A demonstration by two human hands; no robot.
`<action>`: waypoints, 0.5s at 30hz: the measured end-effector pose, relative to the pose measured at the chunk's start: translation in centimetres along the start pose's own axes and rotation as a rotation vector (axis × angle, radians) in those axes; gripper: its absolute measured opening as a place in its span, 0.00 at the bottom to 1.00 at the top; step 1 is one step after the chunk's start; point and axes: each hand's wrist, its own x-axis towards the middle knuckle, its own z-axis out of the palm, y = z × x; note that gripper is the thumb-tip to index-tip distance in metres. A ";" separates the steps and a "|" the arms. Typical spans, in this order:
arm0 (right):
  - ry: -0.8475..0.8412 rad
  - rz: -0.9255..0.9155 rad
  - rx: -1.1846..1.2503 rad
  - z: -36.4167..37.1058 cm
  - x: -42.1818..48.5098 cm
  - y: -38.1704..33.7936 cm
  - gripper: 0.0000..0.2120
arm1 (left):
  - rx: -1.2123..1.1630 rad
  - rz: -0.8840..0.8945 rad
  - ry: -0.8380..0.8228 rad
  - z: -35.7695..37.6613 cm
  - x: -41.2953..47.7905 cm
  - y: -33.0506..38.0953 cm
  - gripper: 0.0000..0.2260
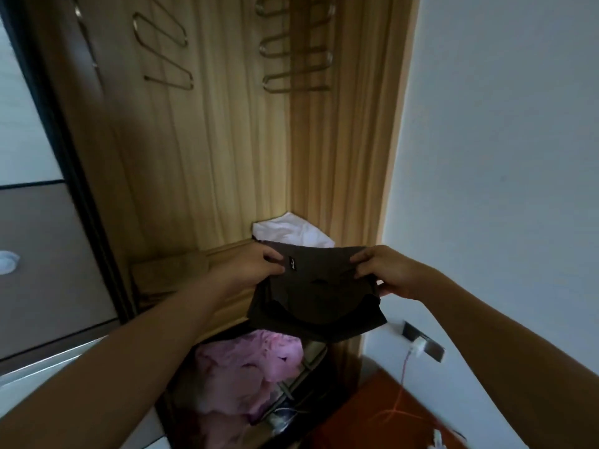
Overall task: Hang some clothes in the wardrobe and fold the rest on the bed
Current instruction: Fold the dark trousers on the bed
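A dark brown garment [316, 296] hangs in the air in front of the open wooden wardrobe [207, 150]. My left hand [251, 265] pinches its top left edge beside a small black label. My right hand [387, 272] pinches the top right edge. The cloth droops down between both hands. Empty metal hangers [291, 50] hang at the top of the wardrobe, with more hangers [163, 50] to their left. A white garment [293, 231] lies in the back corner of the wardrobe shelf, just behind the brown one.
A pile of pink clothes [249, 367] fills a dark container below my hands. The sliding wardrobe door [42, 254] stands at the left. On the right is a white wall [502, 157] with a socket and plugged charger [418, 346], above a reddish-brown surface [372, 413].
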 end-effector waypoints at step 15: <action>-0.366 -0.010 -0.052 12.8 23.2 -3.3 0.22 | -0.140 -0.487 0.224 -6.5 7.5 -13.3 0.22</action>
